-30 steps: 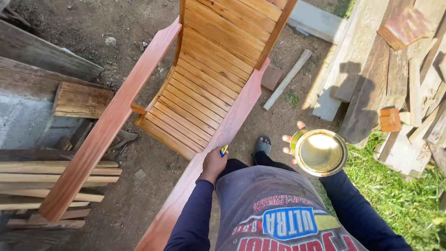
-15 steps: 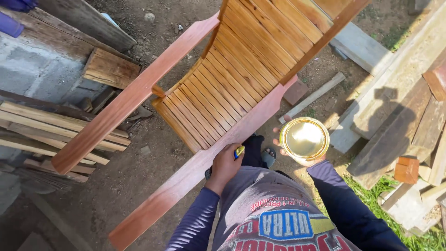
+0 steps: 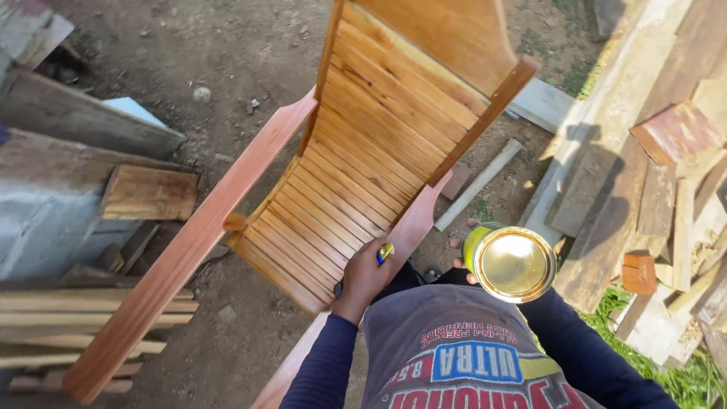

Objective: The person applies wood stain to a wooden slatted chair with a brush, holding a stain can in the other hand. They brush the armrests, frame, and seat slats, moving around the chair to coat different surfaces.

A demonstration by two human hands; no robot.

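Left hand fingers closed around a small yellow-blue handled tool, low centre, touching the slatted wooden chair. Right hand grips an open tin can, lower right. Can looks rigid, likely sloshy; best held around its side wall, upright.

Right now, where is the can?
In the head view, the can is lower right, held in the right hand, just right of the chair.

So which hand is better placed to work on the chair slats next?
Probably the left hand: it holds a small tool and rests against the slatted chair. The right hand holds the open can.
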